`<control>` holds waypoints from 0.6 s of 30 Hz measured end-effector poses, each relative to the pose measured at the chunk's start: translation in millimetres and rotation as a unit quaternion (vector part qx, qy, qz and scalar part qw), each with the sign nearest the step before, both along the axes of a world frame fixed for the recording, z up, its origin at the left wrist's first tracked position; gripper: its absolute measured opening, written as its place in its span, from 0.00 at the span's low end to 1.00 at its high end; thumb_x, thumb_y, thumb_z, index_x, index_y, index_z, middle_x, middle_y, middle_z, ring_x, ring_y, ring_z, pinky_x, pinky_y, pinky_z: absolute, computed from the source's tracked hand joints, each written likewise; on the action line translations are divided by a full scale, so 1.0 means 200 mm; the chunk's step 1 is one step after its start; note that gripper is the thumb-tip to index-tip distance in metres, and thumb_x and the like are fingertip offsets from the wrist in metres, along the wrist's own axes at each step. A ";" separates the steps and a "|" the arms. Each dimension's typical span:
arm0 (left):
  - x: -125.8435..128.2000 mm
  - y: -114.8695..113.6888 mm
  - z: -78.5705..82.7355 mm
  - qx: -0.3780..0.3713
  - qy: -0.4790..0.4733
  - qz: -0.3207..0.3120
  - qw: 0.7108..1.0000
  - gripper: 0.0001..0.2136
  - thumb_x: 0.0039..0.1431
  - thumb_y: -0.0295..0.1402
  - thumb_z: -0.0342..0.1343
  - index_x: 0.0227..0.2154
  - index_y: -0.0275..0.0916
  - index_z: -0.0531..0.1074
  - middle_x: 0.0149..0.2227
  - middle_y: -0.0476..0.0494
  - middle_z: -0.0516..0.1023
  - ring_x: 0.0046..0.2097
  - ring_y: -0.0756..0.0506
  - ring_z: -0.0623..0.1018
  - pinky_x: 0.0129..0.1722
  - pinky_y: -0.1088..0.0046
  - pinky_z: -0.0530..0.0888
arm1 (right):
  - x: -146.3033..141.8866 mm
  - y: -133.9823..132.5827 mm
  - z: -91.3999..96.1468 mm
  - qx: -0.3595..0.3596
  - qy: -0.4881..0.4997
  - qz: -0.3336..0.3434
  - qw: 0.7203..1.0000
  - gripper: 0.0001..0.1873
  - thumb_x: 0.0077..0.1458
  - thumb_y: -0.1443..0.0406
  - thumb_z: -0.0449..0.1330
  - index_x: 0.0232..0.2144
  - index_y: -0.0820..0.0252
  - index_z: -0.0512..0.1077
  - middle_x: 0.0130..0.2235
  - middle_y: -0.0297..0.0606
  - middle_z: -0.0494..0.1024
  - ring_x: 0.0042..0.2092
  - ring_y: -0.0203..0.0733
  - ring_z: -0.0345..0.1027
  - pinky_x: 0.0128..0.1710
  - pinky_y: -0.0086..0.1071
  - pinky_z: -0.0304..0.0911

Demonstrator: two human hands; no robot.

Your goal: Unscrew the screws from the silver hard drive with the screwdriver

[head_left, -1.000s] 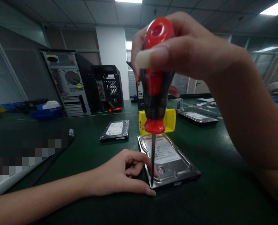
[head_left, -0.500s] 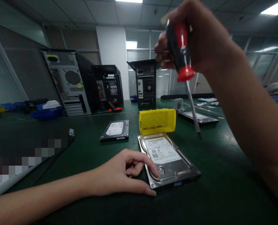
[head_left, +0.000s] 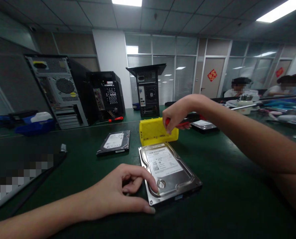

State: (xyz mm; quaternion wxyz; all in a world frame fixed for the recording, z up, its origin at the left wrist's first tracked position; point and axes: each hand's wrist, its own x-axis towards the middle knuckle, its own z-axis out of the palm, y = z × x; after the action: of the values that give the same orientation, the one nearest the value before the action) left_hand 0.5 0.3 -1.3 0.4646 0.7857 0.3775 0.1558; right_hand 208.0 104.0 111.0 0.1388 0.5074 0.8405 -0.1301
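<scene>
My left hand [head_left: 130, 191] rests at the near left corner of a silver hard drive [head_left: 180, 181] that lies flat with its white label up. The index finger presses on its top and the thumb lies along its front edge; the other fingers are curled. My right hand [head_left: 176, 114] is over the right part of a yellow plastic bin [head_left: 150, 131] tipped on its side behind the drive. A red and black screwdriver [head_left: 193, 118] is tucked in that hand, its handle partly hidden by the fingers. Thumb and index point down into the bin, and whether they pinch anything small is hidden.
A second hard drive [head_left: 114, 142] lies to the left, another [head_left: 204, 125] behind my right forearm. Computer cases [head_left: 60, 86] stand along the back, with a red-handled screwdriver [head_left: 116, 119] before them. A dark cable [head_left: 45, 177] runs at the left. Other people [head_left: 239, 89] sit far right.
My right hand has come down and left from high above the drive to the yellow bin, turning the screwdriver sideways. The left hand stays on the drive. The view has shifted to the right.
</scene>
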 end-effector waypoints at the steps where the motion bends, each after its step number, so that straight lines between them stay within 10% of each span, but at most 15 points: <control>1: 0.00 0.00 0.00 0.002 0.002 0.001 1.000 0.14 0.46 0.35 0.67 0.35 0.36 0.75 0.19 0.60 0.52 0.23 0.54 0.53 0.24 0.76 0.51 | 0.00 0.01 -0.02 0.005 -0.021 -0.014 1.000 0.17 0.47 0.64 0.60 0.34 0.78 0.73 0.21 0.38 0.68 0.31 0.32 0.67 0.30 0.25 0.63; 18: 0.00 0.00 0.00 -0.004 -0.008 -0.001 1.000 0.14 0.46 0.35 0.67 0.35 0.36 0.74 0.19 0.60 0.51 0.23 0.54 0.52 0.23 0.76 0.50 | -0.14 0.09 -0.23 0.041 -0.148 0.008 0.988 0.23 0.57 0.57 0.51 0.49 0.68 0.64 0.47 0.43 0.69 0.49 0.33 0.65 0.50 0.35 0.66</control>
State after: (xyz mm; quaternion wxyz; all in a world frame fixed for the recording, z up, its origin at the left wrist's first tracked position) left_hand 0.7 -0.1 -1.3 0.4706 0.7833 0.3734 0.1598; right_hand 179.6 121.5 64.6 0.2415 0.5194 0.8195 -0.0177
